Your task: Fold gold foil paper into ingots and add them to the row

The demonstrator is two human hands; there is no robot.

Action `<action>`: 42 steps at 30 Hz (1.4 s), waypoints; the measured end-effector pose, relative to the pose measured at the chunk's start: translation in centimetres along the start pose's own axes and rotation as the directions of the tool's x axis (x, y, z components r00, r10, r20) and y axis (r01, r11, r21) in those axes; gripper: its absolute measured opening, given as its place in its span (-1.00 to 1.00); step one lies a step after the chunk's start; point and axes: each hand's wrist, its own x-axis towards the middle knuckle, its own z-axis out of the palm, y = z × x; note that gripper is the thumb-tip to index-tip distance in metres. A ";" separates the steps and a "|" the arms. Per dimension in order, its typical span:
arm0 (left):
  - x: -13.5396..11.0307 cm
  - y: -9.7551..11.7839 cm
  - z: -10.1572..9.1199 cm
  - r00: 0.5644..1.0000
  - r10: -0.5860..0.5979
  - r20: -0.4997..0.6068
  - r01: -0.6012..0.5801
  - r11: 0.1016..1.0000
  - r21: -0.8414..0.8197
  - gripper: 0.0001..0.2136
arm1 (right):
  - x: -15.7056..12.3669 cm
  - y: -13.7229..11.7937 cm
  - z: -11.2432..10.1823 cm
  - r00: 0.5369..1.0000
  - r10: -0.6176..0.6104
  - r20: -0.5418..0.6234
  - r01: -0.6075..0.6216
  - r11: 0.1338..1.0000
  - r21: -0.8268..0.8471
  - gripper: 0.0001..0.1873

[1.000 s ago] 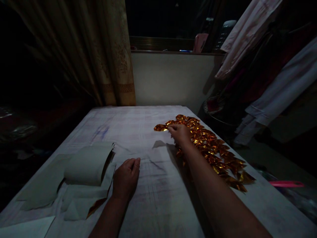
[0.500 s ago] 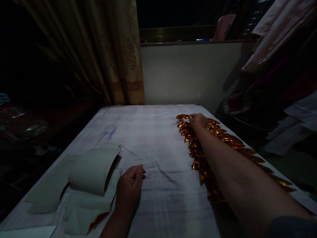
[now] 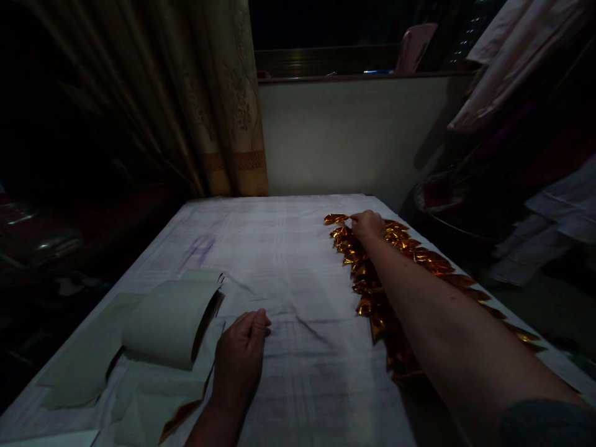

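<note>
At the far right of the cloth-covered table (image 3: pixel 298 261), my right hand (image 3: pixel 367 225) is closed in a pinch at the near end of a twisted gold foil piece (image 3: pixel 336 218). Its fingertips are partly hidden by the hand itself. Under and beside my right forearm lie rows of similar shiny gold foil pieces (image 3: pixel 365 270), overlapping toward me. My left hand (image 3: pixel 239 347) rests on the cloth with fingers curled and thumb on top, and nothing shows in it. Just left of it are pale-backed sheets (image 3: pixel 170 320), one curled over, with a gold underside showing at a lower corner.
A patterned curtain (image 3: pixel 233 105) hangs behind the table's far left, beside a pale wall (image 3: pixel 354 136). On the ledge above stands a pink container (image 3: pixel 414 48). Clothes (image 3: pixel 507 68) hang at the right. The room is dim.
The view has shifted slightly, so everything sits a little farther left. My right hand keeps its place at the far foil piece. My left hand stays curled on the cloth.
</note>
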 end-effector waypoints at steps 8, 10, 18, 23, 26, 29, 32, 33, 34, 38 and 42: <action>0.0 -0.1 0.0 1.000 0.014 -0.020 -0.014 1.000 0.003 -0.56 | -1.2 -3.9 -0.7 0.974 -0.218 0.070 0.223 0.971 -0.082 -0.63; 0.0 -0.1 0.0 1.000 0.014 -0.012 -0.014 1.000 -0.006 -0.56 | -1.5 -4.9 -0.6 0.956 -0.277 0.102 0.286 0.954 -0.094 -0.64; -0.3 0.5 0.2 0.987 -0.137 -0.086 0.118 0.974 -0.193 -0.53 | -2.1 -10.4 1.2 0.902 -0.338 0.267 0.378 0.919 -0.115 -0.52; -0.1 -0.1 0.3 0.937 -0.325 -0.124 0.247 0.873 -0.420 -0.45 | -0.3 -13.2 3.0 0.898 -0.252 0.360 0.306 0.947 -0.102 -0.52; 0.3 -0.5 -0.1 0.920 -0.371 -0.130 0.258 0.820 -0.512 -0.42 | 0.6 -13.8 3.8 0.898 -0.218 0.382 0.271 0.958 -0.091 -0.61; 0.8 -0.8 -0.5 0.937 -0.305 -0.168 0.177 0.831 -0.527 -0.42 | 0.5 -13.9 4.3 0.912 -0.218 0.347 0.255 0.965 -0.065 -0.60; 1.0 -1.0 -0.6 0.941 -0.265 -0.209 0.121 0.842 -0.526 -0.44 | -0.1 -13.5 4.4 0.930 -0.228 0.288 0.247 0.968 -0.033 -0.64; 1.1 -1.1 -0.6 0.942 -0.263 -0.211 0.117 0.842 -0.526 -0.44 | -0.3 -13.4 4.3 0.934 -0.229 0.273 0.245 0.969 -0.024 -0.64; 1.1 -1.1 -0.6 0.943 -0.263 -0.205 0.120 0.841 -0.527 -0.45 | -0.3 -13.2 4.2 0.937 -0.231 0.263 0.243 0.970 -0.017 -0.64; 1.0 -1.5 -0.5 0.948 -0.270 -0.168 0.146 0.839 -0.524 -0.44 | 0.5 -12.0 3.1 0.938 -0.245 0.244 0.253 0.967 -0.002 -0.67; 1.1 -1.7 -0.4 0.952 -0.259 -0.163 0.144 0.848 -0.510 -0.46 | 2.3 -9.6 1.6 0.959 -0.230 0.167 0.236 0.971 -0.021 -0.60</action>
